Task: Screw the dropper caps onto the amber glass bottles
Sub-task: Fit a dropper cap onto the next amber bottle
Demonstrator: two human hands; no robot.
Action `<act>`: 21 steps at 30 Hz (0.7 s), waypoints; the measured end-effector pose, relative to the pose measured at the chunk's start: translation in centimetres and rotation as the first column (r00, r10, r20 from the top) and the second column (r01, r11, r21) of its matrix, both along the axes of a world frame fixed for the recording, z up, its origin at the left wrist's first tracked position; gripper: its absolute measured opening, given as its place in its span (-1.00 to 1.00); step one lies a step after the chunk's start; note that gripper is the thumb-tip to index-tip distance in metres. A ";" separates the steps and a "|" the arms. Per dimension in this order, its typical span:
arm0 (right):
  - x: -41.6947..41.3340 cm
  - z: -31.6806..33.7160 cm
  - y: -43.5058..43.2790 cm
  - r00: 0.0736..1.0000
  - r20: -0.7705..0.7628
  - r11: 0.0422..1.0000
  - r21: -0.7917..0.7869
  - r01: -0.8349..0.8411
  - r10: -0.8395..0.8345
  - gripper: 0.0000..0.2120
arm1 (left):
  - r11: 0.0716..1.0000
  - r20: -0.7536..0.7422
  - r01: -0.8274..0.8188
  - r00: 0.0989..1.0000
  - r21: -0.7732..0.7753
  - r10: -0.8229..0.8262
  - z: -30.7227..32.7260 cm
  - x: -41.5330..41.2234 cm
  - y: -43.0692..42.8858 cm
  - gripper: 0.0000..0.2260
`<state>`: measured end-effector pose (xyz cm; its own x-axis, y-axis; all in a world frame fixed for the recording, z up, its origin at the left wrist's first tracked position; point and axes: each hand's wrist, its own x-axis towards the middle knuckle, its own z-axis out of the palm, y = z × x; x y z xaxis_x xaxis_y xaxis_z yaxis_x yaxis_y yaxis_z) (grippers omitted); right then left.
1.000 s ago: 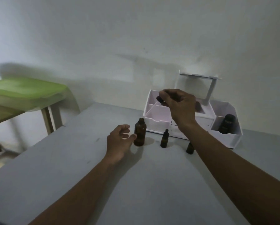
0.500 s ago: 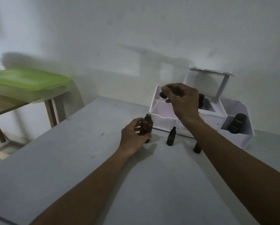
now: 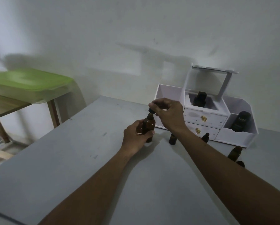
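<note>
The amber bottle point(image 3: 150, 123) stands upright on the grey table point(image 3: 71, 159), just left of the white organizer point(image 3: 236, 138). Its body is gripped by the left hand point(image 3: 135, 137). The dropper cap point(image 3: 151, 110) is pinched by the right hand point(image 3: 168, 113). Half a second ago the cap was held above the mouth. It has now been lowered onto the neck, so threading is judged ready to begin.

R hand point(image 3: 168, 114) dropped down w/ cap point(image 3: 151, 110), cap now right at bottle point(image 3: 149, 122) neck, L hand point(image 3: 134, 137) went from open beside it to gripping it
</note>
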<state>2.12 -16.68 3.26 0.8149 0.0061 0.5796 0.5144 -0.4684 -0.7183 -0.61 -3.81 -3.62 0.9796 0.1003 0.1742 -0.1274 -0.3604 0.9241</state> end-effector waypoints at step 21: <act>0.6 -2.0 1.6 0.996 -0.032 0.994 0.068 0.086 -0.084 -0.87 | 0.999 0.040 0.014 0.999 -0.040 -0.013 -0.7 0.4 0.5 -0.51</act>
<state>2.70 -15.09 1.28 0.8271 -0.1032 0.5525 0.4536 -0.4580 -0.7645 -0.20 -3.29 -4.32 0.9733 0.0946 0.2092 -0.1690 -0.3214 0.9317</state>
